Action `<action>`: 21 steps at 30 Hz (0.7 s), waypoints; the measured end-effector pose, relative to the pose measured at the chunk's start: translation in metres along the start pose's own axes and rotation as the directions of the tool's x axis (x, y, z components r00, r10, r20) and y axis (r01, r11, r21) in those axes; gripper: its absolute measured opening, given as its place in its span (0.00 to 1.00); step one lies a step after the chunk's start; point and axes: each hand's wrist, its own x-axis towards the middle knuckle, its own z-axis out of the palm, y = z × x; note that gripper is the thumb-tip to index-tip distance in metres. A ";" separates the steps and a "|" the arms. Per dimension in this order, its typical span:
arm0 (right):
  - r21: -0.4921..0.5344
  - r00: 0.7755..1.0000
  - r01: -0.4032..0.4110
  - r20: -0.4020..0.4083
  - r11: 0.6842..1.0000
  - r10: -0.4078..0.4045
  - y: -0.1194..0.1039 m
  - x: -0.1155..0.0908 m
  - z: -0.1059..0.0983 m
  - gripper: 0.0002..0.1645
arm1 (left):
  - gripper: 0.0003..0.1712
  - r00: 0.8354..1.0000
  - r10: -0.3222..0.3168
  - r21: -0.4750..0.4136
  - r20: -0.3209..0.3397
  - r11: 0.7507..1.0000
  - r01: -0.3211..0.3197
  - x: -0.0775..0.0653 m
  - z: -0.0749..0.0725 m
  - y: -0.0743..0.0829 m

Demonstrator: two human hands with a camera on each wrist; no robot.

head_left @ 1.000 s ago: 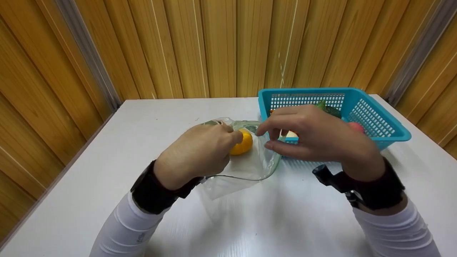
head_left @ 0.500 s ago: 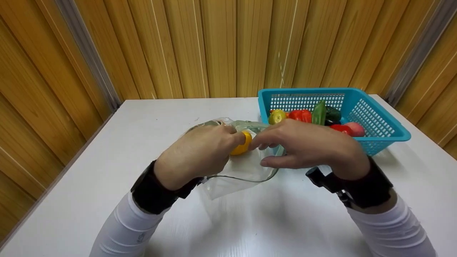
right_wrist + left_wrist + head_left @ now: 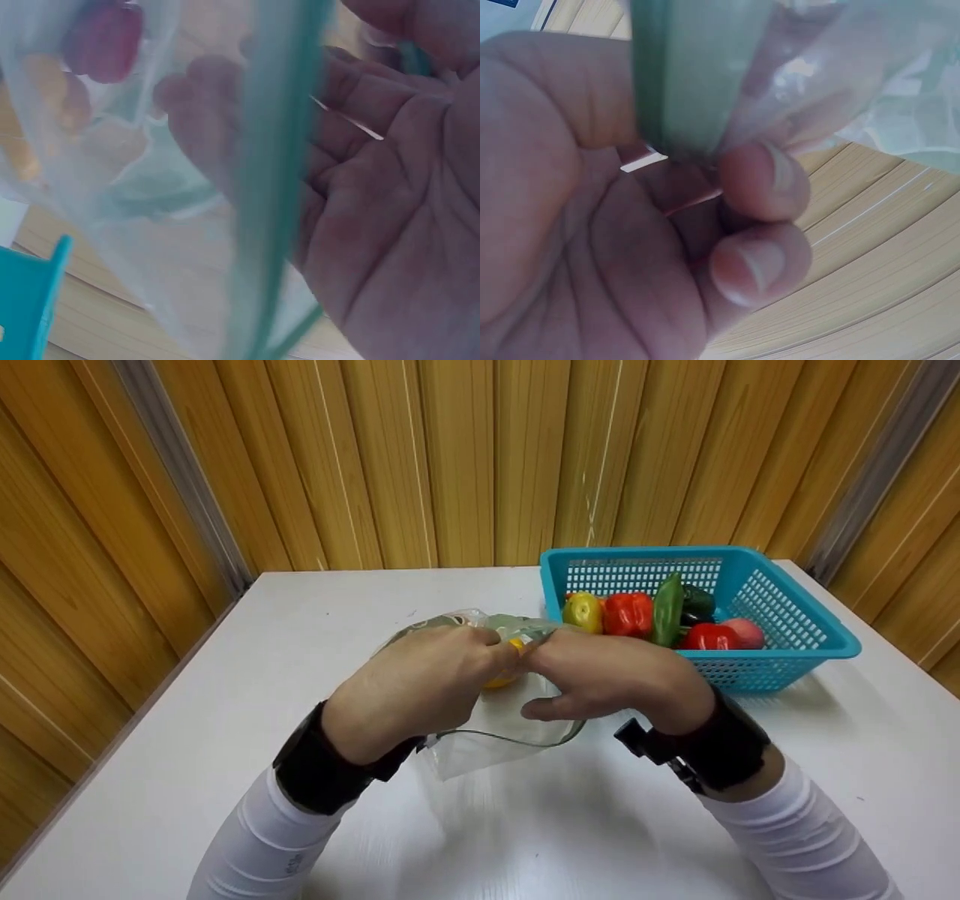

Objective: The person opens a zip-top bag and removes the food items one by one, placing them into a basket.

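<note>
A clear plastic bag (image 3: 487,754) with green trim hangs from my left hand (image 3: 424,679), whose curled fingers grip its upper edge. The left wrist view shows the fingers folded at the green trim (image 3: 697,82). My right hand (image 3: 619,671) is at the bag's right side, thumb apart and fingers extended. In the right wrist view its fingers (image 3: 217,120) reach past the green edge and show partly through the plastic. Visible through the bag are a yellow-orange round item (image 3: 497,682) and a dark red item (image 3: 105,41). The right fingertips are hidden in the head view.
A turquoise basket (image 3: 787,655) stands at the back right of the white table (image 3: 187,720). It holds a yellow-green fruit (image 3: 583,613), red peppers (image 3: 628,613), a long green vegetable (image 3: 667,611), a dark green vegetable (image 3: 697,601) and a pink fruit (image 3: 746,633). Wood-look panels rise behind.
My right hand has moved left and slightly down from in front of the basket to the bag beside my left hand, uncovering the basket's contents. The left hand has stayed in place.
</note>
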 end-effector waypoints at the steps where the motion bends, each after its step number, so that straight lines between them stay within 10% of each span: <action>1: 0.004 1.000 -0.021 0.004 1.000 0.021 0.001 0.002 0.001 0.40 | 0.28 1.000 0.001 0.000 -0.003 1.000 -0.001 0.000 0.000 0.000; 21: 0.098 0.978 -0.201 0.082 0.975 0.193 0.025 0.055 0.026 0.32 | 0.20 1.000 -0.002 -0.033 0.018 0.999 0.003 0.001 0.001 0.000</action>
